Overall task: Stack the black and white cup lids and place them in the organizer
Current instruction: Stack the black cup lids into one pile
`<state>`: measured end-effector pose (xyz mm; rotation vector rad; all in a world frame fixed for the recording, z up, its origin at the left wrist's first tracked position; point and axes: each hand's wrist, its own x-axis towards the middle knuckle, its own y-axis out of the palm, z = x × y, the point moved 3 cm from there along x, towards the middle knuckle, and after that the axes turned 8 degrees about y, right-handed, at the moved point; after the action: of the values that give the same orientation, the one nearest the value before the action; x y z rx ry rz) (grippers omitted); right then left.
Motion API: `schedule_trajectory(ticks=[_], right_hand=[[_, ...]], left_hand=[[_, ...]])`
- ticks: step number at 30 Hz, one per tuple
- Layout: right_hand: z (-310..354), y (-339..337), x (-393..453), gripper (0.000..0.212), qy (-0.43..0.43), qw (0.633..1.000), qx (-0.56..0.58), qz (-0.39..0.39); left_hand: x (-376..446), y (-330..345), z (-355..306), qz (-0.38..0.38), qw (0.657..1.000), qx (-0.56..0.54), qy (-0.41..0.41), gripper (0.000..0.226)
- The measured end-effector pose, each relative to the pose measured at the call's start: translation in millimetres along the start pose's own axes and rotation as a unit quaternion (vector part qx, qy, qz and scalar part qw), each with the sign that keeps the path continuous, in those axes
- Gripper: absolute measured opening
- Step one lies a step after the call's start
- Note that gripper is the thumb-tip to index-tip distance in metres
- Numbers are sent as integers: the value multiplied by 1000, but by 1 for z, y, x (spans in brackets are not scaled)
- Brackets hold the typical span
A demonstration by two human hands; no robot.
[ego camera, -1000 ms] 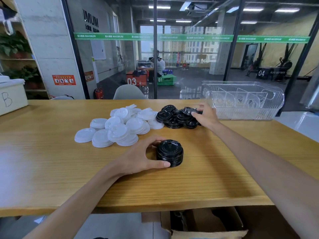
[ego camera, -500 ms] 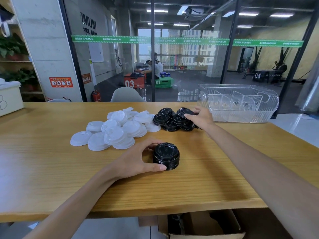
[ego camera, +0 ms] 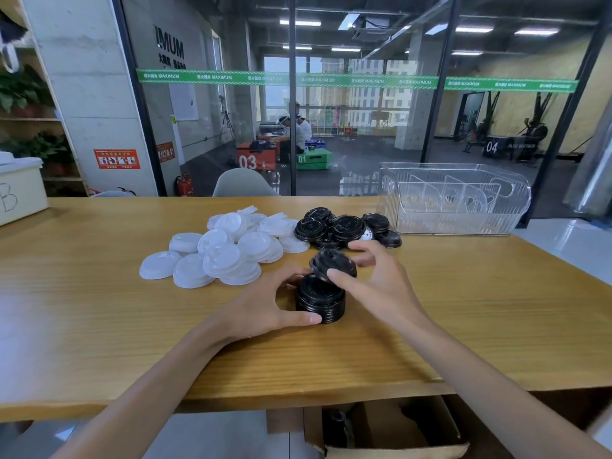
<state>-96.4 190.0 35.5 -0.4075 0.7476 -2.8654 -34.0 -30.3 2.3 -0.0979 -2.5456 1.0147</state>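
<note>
A stack of black lids (ego camera: 320,303) stands on the wooden table (ego camera: 99,309) in front of me. My left hand (ego camera: 261,306) cups the stack from the left, thumb against its base. My right hand (ego camera: 377,279) holds a single black lid (ego camera: 332,264) tilted just above the stack's top. Loose black lids (ego camera: 344,226) lie in a pile further back. To their left lies a heap of white lids (ego camera: 228,253). The clear plastic organizer (ego camera: 453,197) with dividers stands at the back right.
A cream box marked B (ego camera: 20,190) sits at the table's far left. A glass wall runs behind the table, with a grey chair (ego camera: 243,183) just beyond the edge. An open cardboard box (ego camera: 381,429) lies under the table's front edge.
My right hand has come back from the loose black pile with one lid and now holds it over the stack. My left hand has stayed on the stack.
</note>
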Motion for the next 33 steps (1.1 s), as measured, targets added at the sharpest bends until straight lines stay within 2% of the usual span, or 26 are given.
schedule_trajectory(ticks=[4, 7, 12, 20, 26, 30, 33], right_hand=[[-8, 9, -27, 66, 10, 999, -16, 47], [-10, 12, -29, 72, 19, 998, -22, 47], [-7, 11, -21, 56, 11, 997, -45, 58], [2, 17, -13, 65, 17, 995, -91, 41], [14, 18, -12, 65, 3, 991, -127, 53], [14, 19, -9, 64, -2, 989, -135, 60], [9, 23, -8, 67, 5, 992, -110, 64]], left_hand=[[-1, 0, -2, -1, 1000, -1, 1, 70], [-1, 0, -3, -4, 1000, -2, 2, 69], [-1, 0, -4, -5, 1000, -9, 1, 68], [-2, 0, -4, -4, 1000, -12, -11, 67], [-2, -1, -2, -1, 1000, -11, -3, 78], [-1, -1, -6, -1, 1000, -11, 19, 70], [0, -1, -9, 4, 999, 2, 42, 55]])
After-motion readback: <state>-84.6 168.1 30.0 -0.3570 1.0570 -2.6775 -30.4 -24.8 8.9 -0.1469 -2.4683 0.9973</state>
